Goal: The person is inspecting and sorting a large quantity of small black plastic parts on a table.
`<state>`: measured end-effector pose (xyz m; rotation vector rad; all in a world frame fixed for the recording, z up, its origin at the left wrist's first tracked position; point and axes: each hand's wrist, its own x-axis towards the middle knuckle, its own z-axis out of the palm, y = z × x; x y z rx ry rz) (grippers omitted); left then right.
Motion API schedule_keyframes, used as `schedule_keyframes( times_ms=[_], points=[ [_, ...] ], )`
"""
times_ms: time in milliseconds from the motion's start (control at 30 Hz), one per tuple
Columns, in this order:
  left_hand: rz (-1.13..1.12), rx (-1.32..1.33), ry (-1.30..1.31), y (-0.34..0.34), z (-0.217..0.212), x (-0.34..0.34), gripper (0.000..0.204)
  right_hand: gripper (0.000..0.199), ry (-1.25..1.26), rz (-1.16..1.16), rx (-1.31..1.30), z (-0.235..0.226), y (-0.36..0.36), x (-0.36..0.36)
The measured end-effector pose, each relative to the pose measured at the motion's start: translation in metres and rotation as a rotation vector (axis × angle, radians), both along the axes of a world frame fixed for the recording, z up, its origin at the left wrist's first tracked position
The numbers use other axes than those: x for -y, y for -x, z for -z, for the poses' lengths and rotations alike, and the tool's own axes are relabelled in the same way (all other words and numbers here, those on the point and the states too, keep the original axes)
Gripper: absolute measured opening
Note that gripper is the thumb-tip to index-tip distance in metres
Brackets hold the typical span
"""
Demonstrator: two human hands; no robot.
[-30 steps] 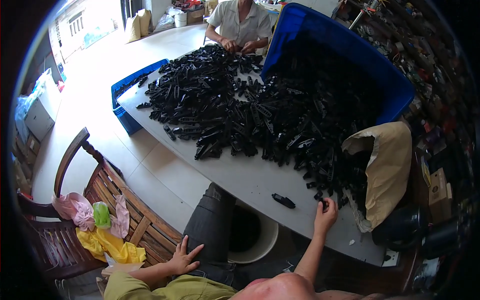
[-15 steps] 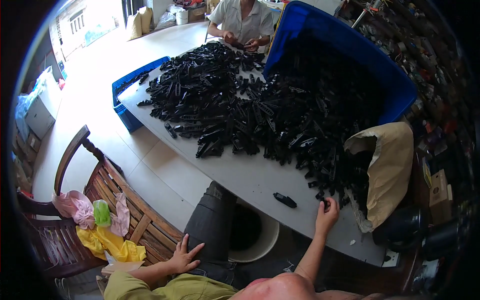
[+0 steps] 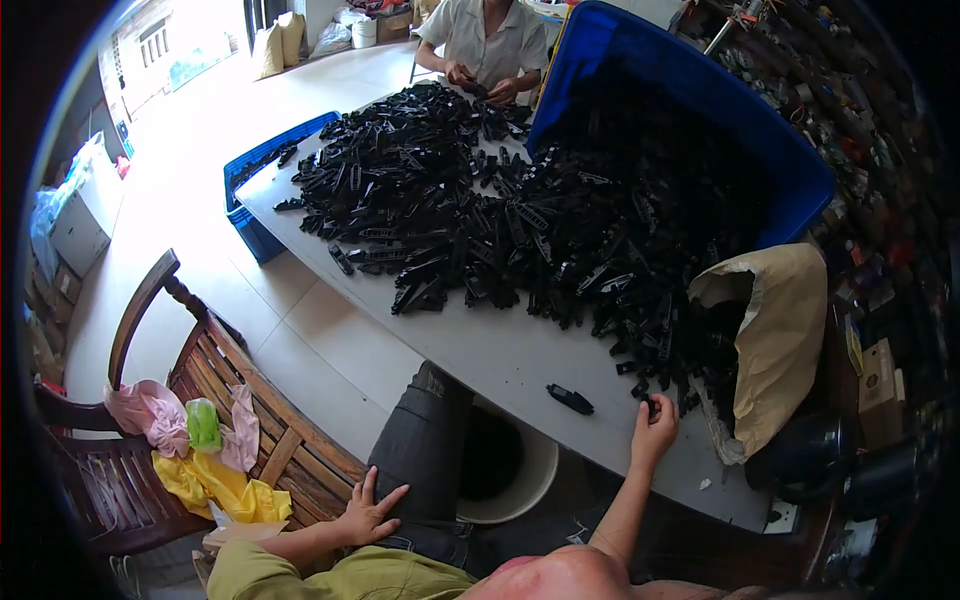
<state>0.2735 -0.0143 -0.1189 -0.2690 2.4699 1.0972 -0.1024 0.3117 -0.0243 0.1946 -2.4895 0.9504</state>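
Note:
My left hand (image 3: pixel 370 514) rests on my dark trouser leg with its fingers spread, holding nothing. At the near right of the table, my right hand (image 3: pixel 655 432) pinches a small black plastic part (image 3: pixel 651 405) between thumb and fingers. It touches the near fringe of a large heap of black plastic parts (image 3: pixel 450 215). Left of that hand, a single long black plastic piece (image 3: pixel 570 399) lies apart on the grey tabletop (image 3: pixel 480 350). The pinched part is mostly hidden by my fingers.
A large blue bin (image 3: pixel 790 160) tips its black parts onto the table. An open paper sack (image 3: pixel 785 345) stands right of my right hand. Below the table edge sits a white bucket (image 3: pixel 545 480). A wooden chair (image 3: pixel 275 415) is at left; a person (image 3: pixel 485 45) handles parts opposite.
The hands of the person opposite have shifted slightly. My own hands and the lone piece stay where they were.

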Motion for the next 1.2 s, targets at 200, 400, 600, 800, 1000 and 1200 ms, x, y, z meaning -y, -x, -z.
schedule_keyframes(
  times_ms=[200, 400, 600, 800, 1000, 1200],
  points=[
    [0.006, -0.089, 0.096, -0.005, 0.013, -0.001, 0.068, 0.021, 0.008, 0.016, 0.064, -0.002, -0.001, 0.0],
    [0.007, -0.093, 0.097, -0.005, 0.012, -0.001, 0.068, 0.021, -0.019, 0.011, 0.029, 0.002, 0.0, -0.002],
    [0.009, -0.108, 0.095, -0.005, 0.012, -0.001, 0.069, 0.021, 0.03, 0.01, 0.05, -0.002, -0.001, 0.001],
    [0.011, -0.072, 0.08, -0.004, 0.01, 0.0, 0.069, 0.02, 0.012, 0.014, 0.054, 0.0, 0.0, -0.001],
    [0.004, -0.063, 0.08, -0.004, 0.009, -0.001, 0.07, 0.02, 0.023, -0.001, 0.036, 0.004, 0.001, -0.003],
    [0.003, -0.078, 0.088, -0.004, 0.01, -0.001, 0.069, 0.021, 0.046, 0.016, 0.071, 0.002, 0.0, -0.002]
  ],
)
